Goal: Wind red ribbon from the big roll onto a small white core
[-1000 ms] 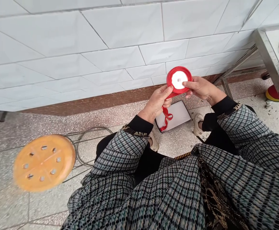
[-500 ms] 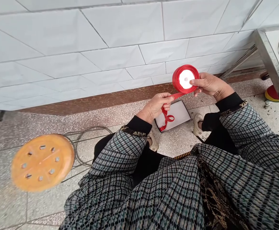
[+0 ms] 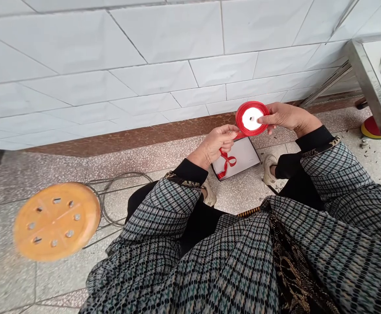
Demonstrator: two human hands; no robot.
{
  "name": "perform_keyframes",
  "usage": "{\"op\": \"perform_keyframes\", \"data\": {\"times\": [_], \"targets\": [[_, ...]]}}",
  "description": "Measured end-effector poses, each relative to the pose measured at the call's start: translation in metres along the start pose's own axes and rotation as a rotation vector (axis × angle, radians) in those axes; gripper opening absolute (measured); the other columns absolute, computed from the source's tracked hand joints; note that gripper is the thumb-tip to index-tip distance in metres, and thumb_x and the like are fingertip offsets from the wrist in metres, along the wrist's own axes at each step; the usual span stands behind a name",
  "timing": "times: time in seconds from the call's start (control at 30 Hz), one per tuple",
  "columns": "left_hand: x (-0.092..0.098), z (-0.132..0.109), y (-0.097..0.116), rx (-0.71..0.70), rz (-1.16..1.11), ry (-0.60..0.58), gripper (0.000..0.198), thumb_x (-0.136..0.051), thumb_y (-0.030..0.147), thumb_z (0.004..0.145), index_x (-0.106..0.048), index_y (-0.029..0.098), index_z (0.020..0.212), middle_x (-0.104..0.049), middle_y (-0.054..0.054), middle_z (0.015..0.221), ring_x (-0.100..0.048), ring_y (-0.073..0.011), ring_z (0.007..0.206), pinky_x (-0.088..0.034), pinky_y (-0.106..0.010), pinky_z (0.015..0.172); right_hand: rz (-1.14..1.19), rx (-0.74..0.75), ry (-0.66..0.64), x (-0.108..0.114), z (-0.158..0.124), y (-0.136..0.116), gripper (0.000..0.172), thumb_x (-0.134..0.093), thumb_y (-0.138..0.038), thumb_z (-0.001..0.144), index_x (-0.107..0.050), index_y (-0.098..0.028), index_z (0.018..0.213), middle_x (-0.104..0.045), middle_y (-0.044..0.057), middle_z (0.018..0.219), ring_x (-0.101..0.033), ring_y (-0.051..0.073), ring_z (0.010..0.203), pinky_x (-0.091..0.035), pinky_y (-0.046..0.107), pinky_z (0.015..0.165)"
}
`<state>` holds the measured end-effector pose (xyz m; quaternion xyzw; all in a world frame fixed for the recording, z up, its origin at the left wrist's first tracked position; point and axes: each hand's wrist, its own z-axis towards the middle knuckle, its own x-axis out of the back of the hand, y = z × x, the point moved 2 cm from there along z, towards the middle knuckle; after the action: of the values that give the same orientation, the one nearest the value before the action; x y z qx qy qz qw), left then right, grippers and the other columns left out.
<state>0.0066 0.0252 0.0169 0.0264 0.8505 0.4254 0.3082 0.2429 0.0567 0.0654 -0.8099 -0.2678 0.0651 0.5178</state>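
Note:
My right hand (image 3: 284, 117) grips a roll of red ribbon (image 3: 242, 115) by its right edge, the thumb pressed on its white core. A short stretch of ribbon runs from the underside of the roll to my left hand (image 3: 219, 141), whose thumb and forefinger are closed on it. Below the left hand, a loose length of red ribbon (image 3: 231, 162) hangs and curls over a white, dark-edged box or tray (image 3: 245, 159) on the floor between my feet. Whether the ribbon's end touches the box I cannot tell.
To the left stands a round orange stool (image 3: 56, 222) with wire legs. At the right is a metal-framed table (image 3: 372, 83), with a red and yellow object (image 3: 372, 127) on the floor by it. A white tiled wall (image 3: 177, 35) rises in front.
The roll has tipped and come slightly down and left, closer to my left hand. The stretch of ribbon between hand and roll looks shorter. My left hand has hardly moved.

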Motion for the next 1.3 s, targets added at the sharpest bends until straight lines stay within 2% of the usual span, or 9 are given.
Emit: {"op": "perform_keyframes", "data": {"times": [0.17,0.27,0.33,0.5,0.7,0.83,0.97,1.07,1.3], "targets": [[0.001,-0.002,0.006,-0.007,0.027,-0.065,0.041,-0.074,0.008,0.074,-0.067,0.016,0.114,-0.04,0.009,0.057,-0.022,-0.0021,0.042,-0.013,-0.021,0.044,-0.085,-0.015,-0.119,-0.006,0.0,-0.002,0.016,-0.085,-0.024,0.079,-0.08,-0.02,0.094,-0.074,0.002,0.077,-0.063,0.012,0.056,-0.056,0.022,0.047],[-0.003,-0.003,0.006,0.013,0.117,-0.097,0.038,-0.08,0.015,0.078,-0.069,0.016,0.114,-0.036,0.009,0.056,-0.021,-0.002,0.043,-0.01,-0.022,0.045,-0.168,-0.047,-0.192,-0.008,0.003,0.0,0.018,-0.085,-0.025,0.079,-0.081,-0.02,0.096,-0.075,0.003,0.077,-0.063,0.013,0.055,-0.055,0.023,0.048],[-0.005,-0.002,0.005,-0.001,0.164,-0.048,0.03,-0.079,0.019,0.082,-0.068,0.015,0.11,-0.035,0.009,0.056,-0.02,-0.0018,0.043,-0.009,-0.023,0.045,-0.188,-0.052,-0.21,-0.008,0.006,0.002,0.02,-0.086,-0.024,0.079,-0.081,-0.02,0.098,-0.075,0.003,0.077,-0.063,0.012,0.054,-0.054,0.023,0.047],[-0.004,0.004,0.003,-0.091,0.031,0.082,0.013,-0.072,0.023,0.091,-0.062,0.017,0.098,-0.027,0.011,0.056,-0.018,-0.0029,0.043,-0.013,-0.022,0.044,0.022,-0.042,-0.026,-0.02,0.015,0.009,0.022,-0.085,-0.03,0.083,-0.077,-0.017,0.099,-0.07,0.003,0.073,-0.059,0.011,0.052,-0.058,0.025,0.05],[-0.012,0.003,0.006,-0.211,-0.111,0.196,0.015,-0.069,0.029,0.094,-0.057,0.021,0.094,-0.031,0.01,0.057,-0.025,-0.004,0.045,-0.022,-0.021,0.046,0.31,0.065,0.209,-0.055,0.022,0.015,0.034,-0.079,-0.039,0.088,-0.067,-0.014,0.109,-0.066,0.001,0.072,-0.059,0.01,0.057,-0.065,0.027,0.066],[-0.014,0.0,0.007,-0.176,-0.104,0.099,0.017,-0.07,0.033,0.093,-0.063,0.018,0.096,-0.037,0.009,0.058,-0.033,-0.0047,0.047,-0.028,-0.021,0.048,0.247,0.103,0.182,-0.039,0.017,0.006,0.037,-0.077,-0.043,0.09,-0.067,-0.014,0.111,-0.064,0.001,0.071,-0.059,0.01,0.059,-0.064,0.026,0.066],[-0.006,0.001,0.002,-0.096,-0.045,0.012,0.011,-0.072,0.02,0.089,-0.064,0.014,0.085,-0.04,0.008,0.057,-0.035,-0.0036,0.047,-0.029,-0.019,0.049,0.142,0.078,0.158,-0.01,0.006,-0.004,0.038,-0.078,-0.044,0.088,-0.068,-0.015,0.11,-0.062,0.0,0.066,-0.059,0.011,0.058,-0.063,0.026,0.062],[-0.002,0.002,0.0,-0.102,-0.014,0.004,0.018,-0.074,0.014,0.085,-0.059,0.014,0.075,-0.047,0.006,0.06,-0.039,-0.0026,0.048,-0.032,-0.019,0.05,0.063,0.081,0.158,-0.001,0.0,-0.007,0.034,-0.079,-0.04,0.087,-0.07,-0.014,0.106,-0.065,0.003,0.07,-0.063,0.013,0.061,-0.062,0.026,0.059],[0.001,0.003,-0.001,-0.008,0.025,0.026,0.011,-0.069,0.011,0.087,-0.061,0.015,0.079,-0.031,0.011,0.052,-0.02,-0.0009,0.04,-0.011,-0.019,0.043,-0.086,0.027,0.064,-0.001,-0.003,-0.005,0.019,-0.081,-0.029,0.083,-0.074,-0.014,0.093,-0.071,0.004,0.075,-0.064,0.012,0.053,-0.057,0.024,0.049]]}}
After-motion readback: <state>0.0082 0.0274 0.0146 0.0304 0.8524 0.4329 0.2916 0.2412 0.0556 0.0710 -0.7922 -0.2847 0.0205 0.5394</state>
